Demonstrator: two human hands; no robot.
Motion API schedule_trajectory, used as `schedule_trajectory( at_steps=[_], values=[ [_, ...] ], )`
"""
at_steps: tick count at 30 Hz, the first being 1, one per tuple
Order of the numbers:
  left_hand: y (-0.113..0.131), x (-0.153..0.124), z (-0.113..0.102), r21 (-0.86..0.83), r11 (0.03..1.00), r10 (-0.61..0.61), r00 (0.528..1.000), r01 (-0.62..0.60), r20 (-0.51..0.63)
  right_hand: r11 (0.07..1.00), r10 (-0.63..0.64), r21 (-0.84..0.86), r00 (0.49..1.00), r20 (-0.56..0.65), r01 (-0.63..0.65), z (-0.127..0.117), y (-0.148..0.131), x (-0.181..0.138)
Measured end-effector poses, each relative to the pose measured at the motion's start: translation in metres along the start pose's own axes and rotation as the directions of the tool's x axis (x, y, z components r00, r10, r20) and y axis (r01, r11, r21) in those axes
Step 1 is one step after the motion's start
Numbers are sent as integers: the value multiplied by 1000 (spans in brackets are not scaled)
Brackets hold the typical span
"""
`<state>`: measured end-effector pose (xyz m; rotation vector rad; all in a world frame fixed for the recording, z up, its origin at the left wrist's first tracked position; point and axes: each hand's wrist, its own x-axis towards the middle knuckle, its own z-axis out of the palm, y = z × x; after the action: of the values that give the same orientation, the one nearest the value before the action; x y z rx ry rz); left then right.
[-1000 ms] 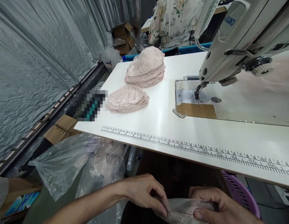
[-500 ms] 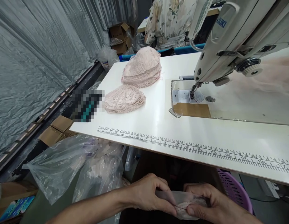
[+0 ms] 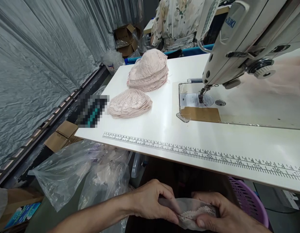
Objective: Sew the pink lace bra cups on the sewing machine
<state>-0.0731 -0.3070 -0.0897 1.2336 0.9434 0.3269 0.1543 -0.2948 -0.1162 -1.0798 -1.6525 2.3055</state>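
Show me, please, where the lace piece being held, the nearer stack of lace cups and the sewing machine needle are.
lace piece [image 3: 196,215], head view, on its scalloped lace edge.
nearer stack of lace cups [image 3: 130,103], head view, on the top cup.
sewing machine needle [image 3: 201,96], head view, at the presser foot.

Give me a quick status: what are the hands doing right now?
Left hand and right hand both pinching one pink lace piece below the table edge. Nothing between them.

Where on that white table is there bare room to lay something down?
The table is bare between the printed ruler and the sewing machine, and right of the nearer lace stack. The far-left corner is crowded by that and the taller lace stack.
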Motion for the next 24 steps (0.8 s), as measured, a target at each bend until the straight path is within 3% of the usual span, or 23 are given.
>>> schedule_trajectory(
  at_steps=[9,15,24],
  values=[
    [6,-5,-7,72,997,-38,999,36,16,1000,20,16,999,-31,-19,3,-8,1],
    [14,-1,-4,66,987,-148,989,148,-13,997,4,81,999,-33,-2,3,-12,2],
    [7,3,2,-43,993,-117,991,114,-66,998,-54,32,999,-5,54,-1,-17,-2]
  ],
)
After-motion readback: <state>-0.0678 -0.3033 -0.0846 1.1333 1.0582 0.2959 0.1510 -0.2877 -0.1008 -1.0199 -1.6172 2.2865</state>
